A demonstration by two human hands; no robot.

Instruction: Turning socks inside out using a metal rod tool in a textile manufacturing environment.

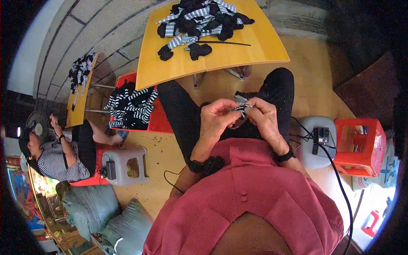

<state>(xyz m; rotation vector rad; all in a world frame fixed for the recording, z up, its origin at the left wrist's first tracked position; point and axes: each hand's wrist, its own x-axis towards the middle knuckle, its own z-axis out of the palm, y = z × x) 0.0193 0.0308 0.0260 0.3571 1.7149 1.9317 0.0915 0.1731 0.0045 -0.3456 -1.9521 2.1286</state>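
Observation:
Over my lap, my left hand pinches one side of a small black-and-white striped sock between thumb and fingers. My right hand pinches the other side, so the two hands nearly meet. A grey and black part of the knit shows just beyond the fingertips, against my dark trousers. My fingers cover much of the sock. Ahead of me, a pile of grey-striped and black socks lies on a yellow wooden table, with a thin dark rod beside it.
Left of the table stands a red bin full of striped socks. A person sits at a second table further left. A grey stool and stuffed sacks are nearby. On my right are a grey stool with a black device, cables, and a red stool.

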